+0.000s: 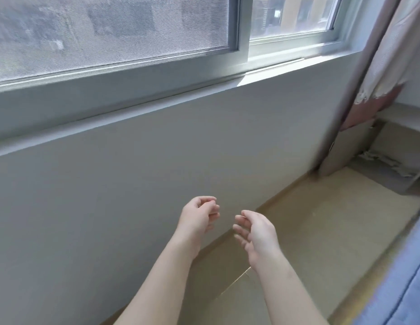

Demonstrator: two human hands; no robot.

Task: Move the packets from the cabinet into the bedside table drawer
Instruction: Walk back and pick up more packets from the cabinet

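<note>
Empty hands, well apart from the cabinet.
Blurred pale shapes, maybe packets (377, 160), lie low in the open cabinet (403, 113) far right; their long axis cannot be told. Left hand (199, 216) and right hand (258, 233) hover by the wall (157, 160), fingers loosely curled, holding nothing.

Wall (157, 160) plain off-white; window frame (243, 43) pale grey-green, screen (110, 31) at 11 o'clock fine grey mesh. Floor (321, 231) tan. Curtain (387, 55) at 2 o'clock — beige-pink, mauve edge. Bedding (406, 277) at 4 o'clock — blue.
</note>
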